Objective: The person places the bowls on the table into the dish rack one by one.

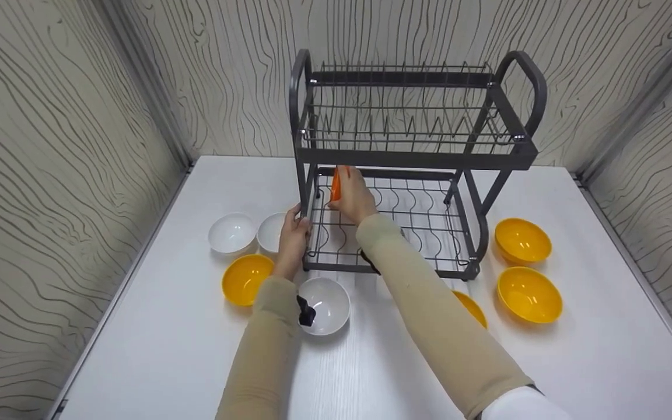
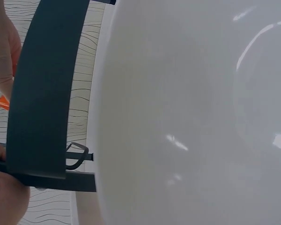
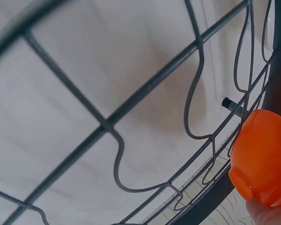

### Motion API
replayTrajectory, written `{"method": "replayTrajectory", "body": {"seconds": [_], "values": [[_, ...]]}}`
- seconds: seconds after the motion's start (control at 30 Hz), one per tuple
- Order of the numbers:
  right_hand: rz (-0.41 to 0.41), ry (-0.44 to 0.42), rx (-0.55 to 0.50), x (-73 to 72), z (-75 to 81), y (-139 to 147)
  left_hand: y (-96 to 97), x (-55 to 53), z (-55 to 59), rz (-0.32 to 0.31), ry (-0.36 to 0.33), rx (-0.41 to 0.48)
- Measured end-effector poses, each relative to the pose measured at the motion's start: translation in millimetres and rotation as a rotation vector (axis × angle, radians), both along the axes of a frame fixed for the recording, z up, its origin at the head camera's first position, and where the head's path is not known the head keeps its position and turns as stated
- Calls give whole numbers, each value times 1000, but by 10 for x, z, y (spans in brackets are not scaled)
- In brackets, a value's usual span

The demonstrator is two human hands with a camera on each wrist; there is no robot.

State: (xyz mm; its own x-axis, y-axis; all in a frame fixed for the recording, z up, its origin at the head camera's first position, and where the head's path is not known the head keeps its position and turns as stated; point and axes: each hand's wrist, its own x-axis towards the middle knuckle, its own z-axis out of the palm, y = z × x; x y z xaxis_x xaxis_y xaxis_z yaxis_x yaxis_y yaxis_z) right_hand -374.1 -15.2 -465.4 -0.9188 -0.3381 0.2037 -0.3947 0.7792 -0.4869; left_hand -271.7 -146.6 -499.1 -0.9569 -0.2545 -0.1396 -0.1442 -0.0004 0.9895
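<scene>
A dark two-tier dish rack (image 1: 417, 158) stands on the white table. My right hand (image 1: 356, 195) reaches under its upper tier and holds an orange bowl (image 1: 336, 185), tipped on its side, over the left back part of the lower wire shelf (image 1: 412, 228). In the right wrist view the bowl (image 3: 262, 157) is close to the shelf's edge wires, with fingers at its rim and base. My left hand (image 1: 293, 240) grips the rack's left front frame. Close to the left wrist is a white bowl (image 1: 333, 306), whose inside fills most of the left wrist view.
Two more white bowls (image 1: 232, 233) and a yellow bowl (image 1: 247, 280) sit left of the rack. On the right are two yellow bowls (image 1: 522, 240), and another yellow bowl (image 1: 473, 309) is partly hidden by my right sleeve. Patterned panels (image 1: 237, 76) enclose the table's back and sides.
</scene>
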Motion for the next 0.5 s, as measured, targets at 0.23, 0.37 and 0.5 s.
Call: {"method": "replayTrajectory", "body": {"seconds": [0.23, 0.37, 0.5], "values": [[-10, -14, 71, 2, 4, -27, 8, 0, 2, -5, 19, 5], [-12, -4, 93, -20, -17, -43, 0, 1, -2, -12, 22, 11], [-18, -13, 78, -28, -40, -65, -12, 4, -8, -14, 24, 20]]}}
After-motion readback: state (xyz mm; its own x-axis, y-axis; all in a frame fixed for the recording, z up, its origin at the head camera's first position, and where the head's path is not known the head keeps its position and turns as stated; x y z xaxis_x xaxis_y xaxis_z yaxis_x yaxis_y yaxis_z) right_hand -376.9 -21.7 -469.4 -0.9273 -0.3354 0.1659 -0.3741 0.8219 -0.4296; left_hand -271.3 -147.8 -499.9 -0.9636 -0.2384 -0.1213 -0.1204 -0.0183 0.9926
